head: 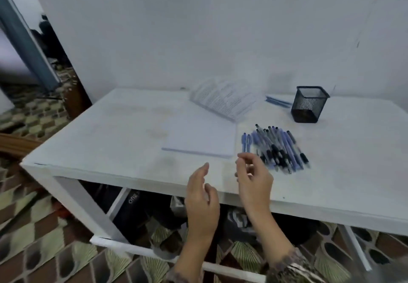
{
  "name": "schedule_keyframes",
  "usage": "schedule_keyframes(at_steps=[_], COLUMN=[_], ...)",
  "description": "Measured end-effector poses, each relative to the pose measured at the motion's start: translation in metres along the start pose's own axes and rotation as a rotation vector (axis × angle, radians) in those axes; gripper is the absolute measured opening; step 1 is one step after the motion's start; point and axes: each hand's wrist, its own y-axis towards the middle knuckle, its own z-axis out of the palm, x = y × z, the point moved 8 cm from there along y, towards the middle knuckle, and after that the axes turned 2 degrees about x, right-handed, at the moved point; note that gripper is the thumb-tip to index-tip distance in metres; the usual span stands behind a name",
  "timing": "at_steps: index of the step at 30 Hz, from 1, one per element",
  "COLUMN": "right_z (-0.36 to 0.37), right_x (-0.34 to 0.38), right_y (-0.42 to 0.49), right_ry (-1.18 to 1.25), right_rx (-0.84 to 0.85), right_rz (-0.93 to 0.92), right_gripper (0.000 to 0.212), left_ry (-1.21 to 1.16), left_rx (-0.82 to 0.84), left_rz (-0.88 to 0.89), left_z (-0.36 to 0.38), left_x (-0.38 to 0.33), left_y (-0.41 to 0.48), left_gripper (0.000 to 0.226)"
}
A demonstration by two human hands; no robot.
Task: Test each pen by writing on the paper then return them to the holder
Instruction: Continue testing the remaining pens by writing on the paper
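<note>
Lying beside flat paper (199,138), slim plastic pens (277,148) near square mesh holder (308,104).

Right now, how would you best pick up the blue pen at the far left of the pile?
Probably pinch the leftmost blue pen mid-barrel from above, with the right hand nearest. It lies flat on the table, slightly apart from the pile, so its left side is free for a fingertip.
</note>
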Motion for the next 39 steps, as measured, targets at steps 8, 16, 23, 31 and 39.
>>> schedule_keyframes(at_steps=[8, 16, 23, 31, 39], right_z=[0.052, 0.062, 0.063, 0.063, 0.076], right_x=[-0.012, -0.034, -0.052, -0.078, -0.078], right_y=[0.108, 0.162, 0.193, 0.204, 0.204], right_ry=[-0.104, -0.129, -0.098, 0.161, -0.206], right_rx=[-0.147, -0.341, -0.374, -0.273, 0.448], right_rz=[0.029, 0.115, 0.189, 0.307, 0.470], right_gripper=[0.011, 0.013, 0.016, 0.024, 0.030], left_ry=[0.030, 0.003, -0.052, -0.341, -0.219], left_rx=[0.005, -0.003, 0.249, 0.304, 0.537], left_rz=[-0.085, -0.156, -0.298, -0.363, -0.470], left_z=[-0.004, 0.001, 0.037, 0.050, 0.041], left_x=[0.059, 0.123, 0.153, 0.165, 0.175], left_y=[0.126, 0.222, 0.270, 0.286, 0.275], left_gripper=[0.047, 0.046, 0.050, 0.028, 0.027])
